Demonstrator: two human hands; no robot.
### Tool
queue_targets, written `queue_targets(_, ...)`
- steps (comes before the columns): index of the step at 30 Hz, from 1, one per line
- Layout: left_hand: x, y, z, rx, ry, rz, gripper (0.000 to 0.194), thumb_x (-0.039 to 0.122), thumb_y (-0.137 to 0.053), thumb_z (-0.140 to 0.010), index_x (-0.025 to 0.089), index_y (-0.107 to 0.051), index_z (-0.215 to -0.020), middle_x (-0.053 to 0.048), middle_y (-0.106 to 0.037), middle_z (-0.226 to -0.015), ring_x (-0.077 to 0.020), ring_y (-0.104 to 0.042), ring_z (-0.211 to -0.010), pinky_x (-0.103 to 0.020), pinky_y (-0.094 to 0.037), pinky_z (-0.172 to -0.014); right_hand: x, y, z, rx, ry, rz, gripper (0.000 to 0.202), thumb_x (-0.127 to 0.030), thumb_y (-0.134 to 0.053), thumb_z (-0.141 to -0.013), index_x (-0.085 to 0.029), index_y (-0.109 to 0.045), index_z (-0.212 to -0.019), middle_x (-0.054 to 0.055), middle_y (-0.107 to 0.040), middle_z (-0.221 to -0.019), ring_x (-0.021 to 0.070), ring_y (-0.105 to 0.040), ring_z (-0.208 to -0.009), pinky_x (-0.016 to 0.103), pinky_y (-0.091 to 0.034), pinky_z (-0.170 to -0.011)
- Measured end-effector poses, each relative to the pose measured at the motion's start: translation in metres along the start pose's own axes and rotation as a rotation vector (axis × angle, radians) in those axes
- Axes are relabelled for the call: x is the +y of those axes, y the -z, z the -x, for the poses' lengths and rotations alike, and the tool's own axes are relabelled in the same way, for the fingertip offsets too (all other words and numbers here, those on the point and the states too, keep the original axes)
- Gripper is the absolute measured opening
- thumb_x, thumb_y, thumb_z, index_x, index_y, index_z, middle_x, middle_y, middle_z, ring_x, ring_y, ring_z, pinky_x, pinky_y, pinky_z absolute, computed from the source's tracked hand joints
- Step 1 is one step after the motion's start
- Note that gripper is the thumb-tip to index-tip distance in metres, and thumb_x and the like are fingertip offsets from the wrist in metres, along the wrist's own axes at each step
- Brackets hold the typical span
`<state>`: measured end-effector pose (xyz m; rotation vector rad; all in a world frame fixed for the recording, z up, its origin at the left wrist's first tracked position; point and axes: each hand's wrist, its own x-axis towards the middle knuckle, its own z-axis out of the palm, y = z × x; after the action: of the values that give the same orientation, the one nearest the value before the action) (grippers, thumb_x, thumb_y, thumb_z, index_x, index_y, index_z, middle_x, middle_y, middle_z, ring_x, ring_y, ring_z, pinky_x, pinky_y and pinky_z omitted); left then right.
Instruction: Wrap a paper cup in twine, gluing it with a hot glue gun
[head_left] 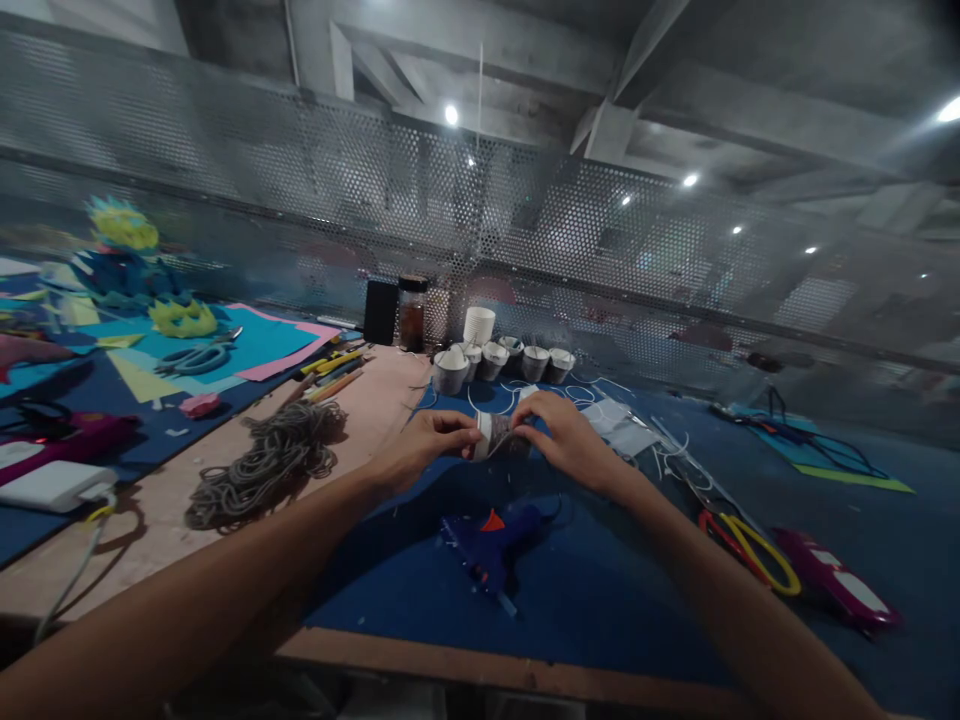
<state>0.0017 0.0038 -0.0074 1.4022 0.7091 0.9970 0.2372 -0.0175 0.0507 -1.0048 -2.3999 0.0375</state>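
- Cup (485, 437), small, white-rimmed, on its side in mid-air btwn both hands, over the blue mat (390, 590), center of head view; grey cord (504, 430) wraps its body.
- L hand (416, 440): thumb & fingers pinching the cup at its white rim end.
- R hand (566, 430): thumb & index fingertips pinched together at the cord-wrapped part; whether they grip cord, cup or both, can't tell.
- Blue glue gun (491, 540) w/ orange trigger, lying on the mat below the hands, nr the front edge.
- Beyond the hands: row of cord-wrapped cups (450, 372), w/ a stack of white cups (478, 325) just behind; dark-lidded jar (412, 318) & black flat item (381, 312) to the left.
- Left: loose bundle of grey cord (262, 465) on a pinkish board (375, 390); yellow pens (334, 363) beyond it.
- Far left: blue-handled scissors (196, 358) & yellow paper crown (182, 318) on colored paper (277, 340); magenta device (94, 437) & white box (56, 485) w/ cable, nearer.
- Right: scissors w/ red & yellow handles (769, 543), beside another magenta item (836, 585); clear plastic (622, 425) & thin white strands nr R hand.
- Bkgd: perforated metal screen (337, 200), ceiling lights (451, 115) above.
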Motion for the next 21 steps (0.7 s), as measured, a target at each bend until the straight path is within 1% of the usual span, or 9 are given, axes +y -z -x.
queue_targets(4,0.0,0.0,0.001,-0.014,-0.007,-0.034,0.021,0.036,-0.076,-0.076,0.016,-0.075,-0.079,-0.004,-0.067,-0.069,-0.0142,-0.057,-0.066,-0.028,-0.047,-0.07,-0.007,0.003,-0.001,-0.01,0.045,0.093,0.008,-0.018,-0.055,-0.095,-0.018,-0.062,-0.098,0.006,-0.066,-0.098,0.0199,-0.058,-0.093,0.034,-0.038,-0.085)
queue_targets(8,0.001,0.0,0.002,-0.035,-0.005,-0.043,0.021,0.036,-0.075,-0.077,0.016,-0.076,-0.081,-0.004,-0.068,-0.071,-0.0144,-0.057,-0.067,-0.028,-0.046,-0.071,-0.01,0.003,-0.001,-0.021,0.072,0.105,0.007,-0.016,-0.054,-0.096,-0.018,-0.06,-0.099,0.006,-0.066,-0.097,0.0199,-0.057,-0.092,0.034,-0.039,-0.084)
queue_targets(13,0.001,-0.001,0.002,-0.037,0.018,-0.048,0.022,0.037,-0.076,-0.075,0.016,-0.076,-0.08,-0.005,-0.069,-0.071,-0.0151,-0.058,-0.067,-0.028,-0.046,-0.07,-0.01,0.005,0.003,-0.055,0.116,0.198,0.018,-0.018,-0.051,-0.097,-0.018,-0.059,-0.113,0.009,-0.063,-0.103,0.0219,-0.055,-0.097,0.035,-0.041,-0.085)
queue_targets(15,0.001,-0.001,0.002,-0.05,0.013,-0.063,0.022,0.037,-0.076,-0.075,0.016,-0.076,-0.08,-0.005,-0.068,-0.071,-0.0155,-0.058,-0.068,-0.029,-0.045,-0.07,-0.014,0.007,0.004,-0.064,0.14,0.287,0.017,-0.019,-0.049,-0.098,-0.017,-0.062,-0.11,0.01,-0.062,-0.099,0.0224,-0.055,-0.093,0.037,-0.041,-0.085)
queue_targets(18,0.001,-0.002,0.003,-0.077,0.004,-0.076,0.021,0.037,-0.075,-0.076,0.016,-0.076,-0.078,-0.004,-0.067,-0.071,-0.0152,-0.058,-0.068,-0.028,-0.044,-0.07,-0.022,0.008,0.003,-0.071,0.176,0.44,0.019,-0.02,-0.047,-0.099,-0.016,-0.065,-0.097,0.01,-0.062,-0.09,0.0224,-0.054,-0.087,0.04,-0.04,-0.089)
queue_targets(21,0.001,-0.003,0.003,-0.081,0.006,-0.063,0.019,0.036,-0.076,-0.076,0.017,-0.076,-0.078,-0.002,-0.066,-0.069,-0.0135,-0.056,-0.067,-0.027,-0.043,-0.069,-0.028,0.008,0.002,-0.065,0.184,0.515,0.021,-0.021,-0.046,-0.1,-0.015,-0.065,-0.095,0.01,-0.063,-0.092,0.0228,-0.055,-0.09,0.043,-0.038,-0.097)
